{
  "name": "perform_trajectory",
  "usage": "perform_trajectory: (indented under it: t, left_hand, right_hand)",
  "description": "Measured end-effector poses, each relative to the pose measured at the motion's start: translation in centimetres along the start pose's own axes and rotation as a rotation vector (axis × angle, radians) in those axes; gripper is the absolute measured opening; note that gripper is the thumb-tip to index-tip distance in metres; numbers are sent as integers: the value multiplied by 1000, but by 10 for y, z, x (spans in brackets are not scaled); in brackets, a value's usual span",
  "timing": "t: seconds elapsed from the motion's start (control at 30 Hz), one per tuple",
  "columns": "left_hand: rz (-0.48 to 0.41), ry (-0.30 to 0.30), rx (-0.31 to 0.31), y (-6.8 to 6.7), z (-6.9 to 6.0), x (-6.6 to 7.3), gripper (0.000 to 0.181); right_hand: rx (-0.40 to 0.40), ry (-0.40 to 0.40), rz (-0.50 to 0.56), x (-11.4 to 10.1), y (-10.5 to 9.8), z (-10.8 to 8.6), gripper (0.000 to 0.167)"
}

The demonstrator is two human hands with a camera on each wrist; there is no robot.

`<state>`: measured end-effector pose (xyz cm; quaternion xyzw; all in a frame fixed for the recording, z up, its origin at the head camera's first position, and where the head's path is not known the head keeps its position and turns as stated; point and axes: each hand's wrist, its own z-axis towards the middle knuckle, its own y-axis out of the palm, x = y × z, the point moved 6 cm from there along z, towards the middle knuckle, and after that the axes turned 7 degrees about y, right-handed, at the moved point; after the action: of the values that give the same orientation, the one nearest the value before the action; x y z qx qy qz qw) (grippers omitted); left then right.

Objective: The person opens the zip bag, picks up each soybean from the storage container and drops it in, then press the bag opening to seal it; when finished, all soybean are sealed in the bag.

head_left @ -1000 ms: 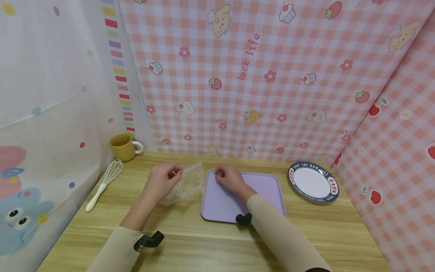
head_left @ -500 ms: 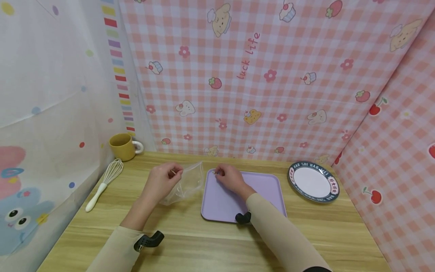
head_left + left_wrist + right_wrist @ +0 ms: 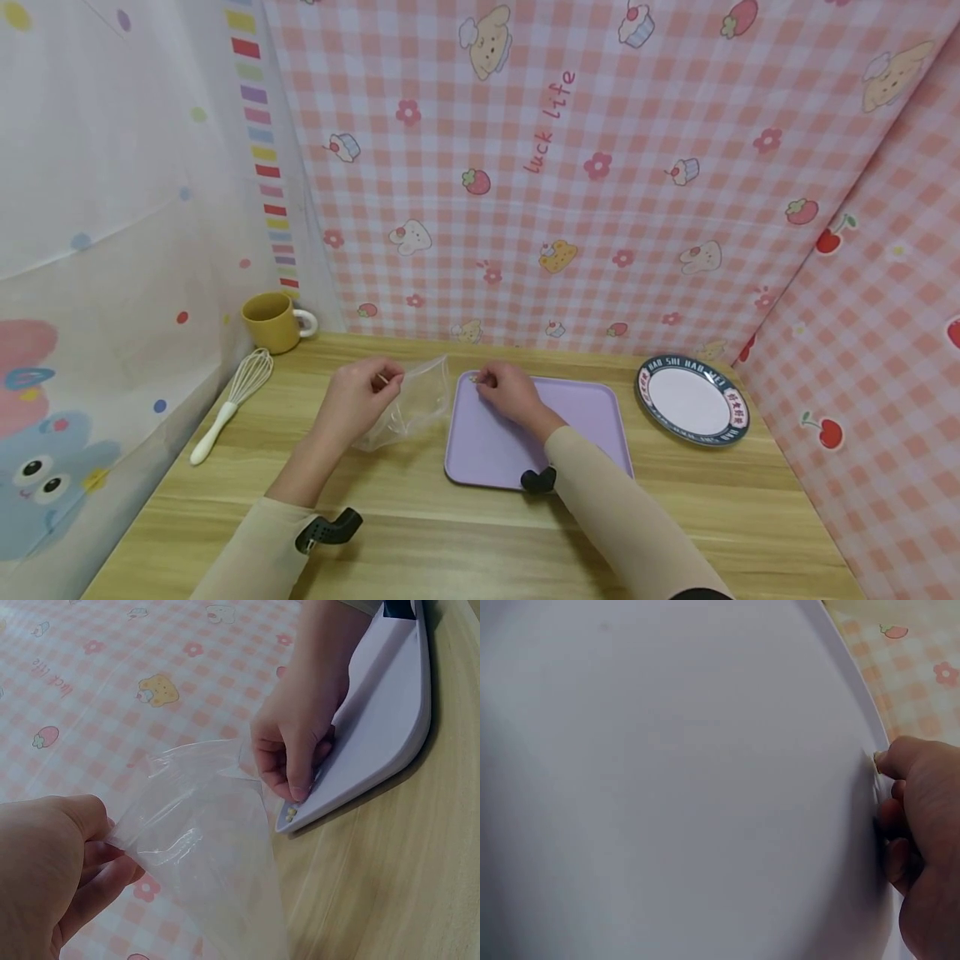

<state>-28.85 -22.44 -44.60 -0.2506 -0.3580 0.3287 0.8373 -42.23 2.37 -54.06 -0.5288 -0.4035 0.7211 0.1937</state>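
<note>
My left hand (image 3: 360, 402) pinches the edge of a clear plastic bag (image 3: 418, 402) between thumb and fingers. In the left wrist view the bag (image 3: 206, 840) hangs loose and creased, and I make out nothing inside it. My right hand (image 3: 512, 393) is over the far left corner of a lilac tray (image 3: 491, 454), fingers curled, thumb low by the rim. At its fingertips lie small pale-yellow, bean-like pieces (image 3: 291, 814). One yellowish piece (image 3: 878, 762) shows against the fingertip in the right wrist view; whether the fingers grip any is hidden.
A mustard mug (image 3: 272, 323) with a white handle stands at the back left, a white whisk (image 3: 231, 407) in front of it. On the right lies a blue-rimmed plate (image 3: 692, 400). Patterned cloth walls (image 3: 570, 208) border the wooden table (image 3: 420, 533).
Both hands stay nearly in place. The right fingers shift very slightly at the tray corner, and a little more of the yellowish pieces shows there.
</note>
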Motion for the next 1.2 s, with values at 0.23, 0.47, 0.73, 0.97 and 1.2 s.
perform_trajectory:
  t: [0.23,0.47,0.73,0.97,1.2]
  left_hand:
    - [-3,-2,-1,0,0,1,9]
    - [-4,0,-1,1,1,3,7]
    - [-12,-3,-2,2,0,2,8]
    - [-15,0,4,2,0,1,7]
    - [-10,-3,-1,5,-1,-1,7]
  right_hand:
    - [-19,-14,95,-1,-3,-5,5]
    - [-2,-45,161,-6,-8,-9,5]
    - [54,-122,234,-30,-19,-17,5]
    - [123,-224,435,-64,-32,-38,4]
    - [148,-273,547,-93,-32,-56,9]
